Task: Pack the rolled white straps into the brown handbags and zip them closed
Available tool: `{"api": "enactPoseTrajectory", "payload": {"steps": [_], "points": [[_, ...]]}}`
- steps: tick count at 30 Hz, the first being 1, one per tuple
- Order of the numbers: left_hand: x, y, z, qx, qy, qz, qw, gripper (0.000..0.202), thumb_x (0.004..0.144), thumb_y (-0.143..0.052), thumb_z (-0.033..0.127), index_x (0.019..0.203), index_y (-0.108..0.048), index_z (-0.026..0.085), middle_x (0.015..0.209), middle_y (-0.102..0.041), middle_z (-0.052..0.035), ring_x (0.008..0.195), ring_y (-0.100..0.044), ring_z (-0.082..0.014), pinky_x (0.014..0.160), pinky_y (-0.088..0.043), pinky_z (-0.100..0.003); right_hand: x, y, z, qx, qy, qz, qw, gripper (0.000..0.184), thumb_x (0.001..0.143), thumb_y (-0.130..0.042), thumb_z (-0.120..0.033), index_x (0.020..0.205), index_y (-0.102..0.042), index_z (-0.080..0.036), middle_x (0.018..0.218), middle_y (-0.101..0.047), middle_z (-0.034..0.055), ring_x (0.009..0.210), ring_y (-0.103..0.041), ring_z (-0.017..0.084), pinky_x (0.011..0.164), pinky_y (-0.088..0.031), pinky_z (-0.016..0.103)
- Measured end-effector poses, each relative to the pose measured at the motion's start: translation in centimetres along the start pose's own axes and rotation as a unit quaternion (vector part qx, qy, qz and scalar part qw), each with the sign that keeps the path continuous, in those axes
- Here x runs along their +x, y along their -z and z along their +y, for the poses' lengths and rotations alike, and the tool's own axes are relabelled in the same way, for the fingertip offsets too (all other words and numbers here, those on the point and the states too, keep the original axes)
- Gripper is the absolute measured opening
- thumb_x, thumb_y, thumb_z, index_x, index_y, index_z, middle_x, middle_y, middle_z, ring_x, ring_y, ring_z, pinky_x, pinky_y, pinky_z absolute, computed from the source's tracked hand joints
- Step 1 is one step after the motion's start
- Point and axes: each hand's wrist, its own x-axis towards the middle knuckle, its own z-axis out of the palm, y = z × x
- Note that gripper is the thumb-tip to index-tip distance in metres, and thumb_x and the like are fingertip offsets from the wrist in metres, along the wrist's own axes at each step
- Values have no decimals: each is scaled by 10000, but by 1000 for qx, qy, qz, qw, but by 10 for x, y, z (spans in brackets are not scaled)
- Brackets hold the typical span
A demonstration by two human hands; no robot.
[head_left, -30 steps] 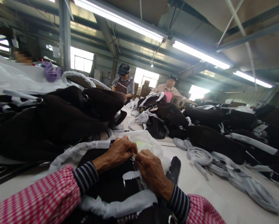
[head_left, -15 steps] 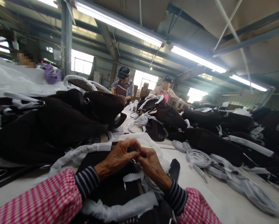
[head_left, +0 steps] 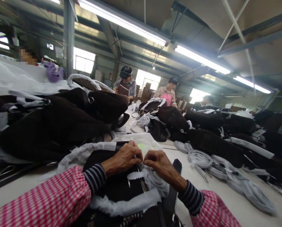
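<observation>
A dark bag [head_left: 115,183] lies on the white table in front of me, its handles [head_left: 126,203] wrapped in white paper. Over its top edge my left hand [head_left: 125,157] is closed in a pinch, on something too small to name. Just to the right, my right hand [head_left: 158,160] also pinches, fingertips close to those of the left; what it holds is hidden. Below the fingers a white piece with a toothed edge [head_left: 135,175] rests on the bag. A wrapped roll of strap [head_left: 157,184] sits under my right hand.
Dark bags with wrapped handles [head_left: 53,126] are piled at the left. More dark bags [head_left: 214,148] lie at the right, with wrapped coiled straps [head_left: 200,159] along the table [head_left: 190,189]. Two people [head_left: 125,83] stand across the table; another person's head shows at the far left.
My hands have come slightly apart, the right one moving right. The co-worker in pink has drawn in an outstretched arm.
</observation>
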Motion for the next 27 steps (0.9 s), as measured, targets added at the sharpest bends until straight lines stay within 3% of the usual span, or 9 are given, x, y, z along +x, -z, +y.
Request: {"api": "enactPoseTrajectory", "payload": {"steps": [6,10,14,18,22,27], "points": [[1,-3,-4,10,-16,-7,1000,106,909,-648,227,902,-754,224,983,-604,-46,1068,-536,-235,931,-390,-352,1,8,2,-5,-22,-36,999,76,713,-662,-217,680,-688,-153,612,-590,-25,594,-477,121,601,-361,249],[1,-2,-5,4,-18,-8,1000,117,928,-595,227,888,-702,201,958,-611,-47,1058,-519,-245,912,-379,-354,-5,20,-9,-120,-8,-75,990,119,734,-603,-156,712,-720,-164,663,-644,-3,622,-525,142,618,-378,260],[-1,0,0,-11,-10,-4,1000,135,938,-574,265,883,-675,195,957,-607,-44,1044,-516,-246,913,-365,-363,-17,37,-24,-276,44,-51,959,175,765,-559,-107,678,-693,-180,712,-682,23,679,-572,163,689,-397,284],[-2,4,5,-41,6,1,999,176,932,-572,311,872,-688,193,949,-604,-41,1017,-524,-246,907,-364,-366,-25,46,-26,-320,55,14,946,141,846,-547,-177,733,-629,-192,708,-621,12,684,-545,166,675,-374,290],[-1,3,3,-92,19,12,995,184,903,-582,318,853,-690,178,936,-617,-36,931,-557,-220,840,-407,-325,-20,37,-18,-253,60,104,960,167,904,-543,-274,758,-558,-195,704,-570,-1,676,-530,162,658,-379,291],[3,1,-4,-175,27,25,984,215,896,-549,315,812,-663,153,813,-646,-28,793,-591,-183,729,-450,-278,-1,10,-10,13,2,125,992,270,915,-606,-427,812,-562,-182,667,-632,0,496,-473,102,496,-352,236]]}}
